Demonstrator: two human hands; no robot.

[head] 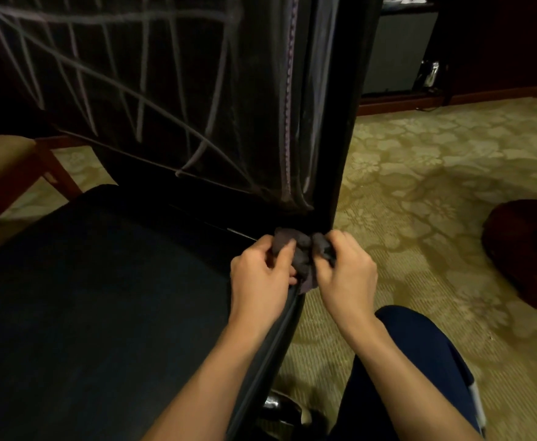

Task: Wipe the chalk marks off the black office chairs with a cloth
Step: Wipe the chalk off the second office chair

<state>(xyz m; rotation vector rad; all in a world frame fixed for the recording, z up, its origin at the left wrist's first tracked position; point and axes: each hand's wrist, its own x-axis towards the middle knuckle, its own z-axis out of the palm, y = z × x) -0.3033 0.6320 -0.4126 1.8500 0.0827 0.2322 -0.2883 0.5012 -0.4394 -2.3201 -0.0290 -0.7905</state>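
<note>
A black office chair fills the left half of the view. Its backrest (171, 90) stands upright and carries a web of pale chalk lines (140, 100), with more chalk streaks down its right edge. The dark seat (101, 297) lies below it. At the seat's back right corner, both hands hold a small bunched grey cloth (303, 257). My left hand (261, 275) pinches the cloth's left side. My right hand (343, 268) grips its right side. The cloth sits against the base of the backrest.
A patterned beige carpet (435, 192) spreads to the right. A dark round object (528, 249) lies at the right edge. A wooden chair (16, 173) stands at the left. Dark cabinets (400, 49) line the far wall. My knee in dark trousers (420, 361) is below my right arm.
</note>
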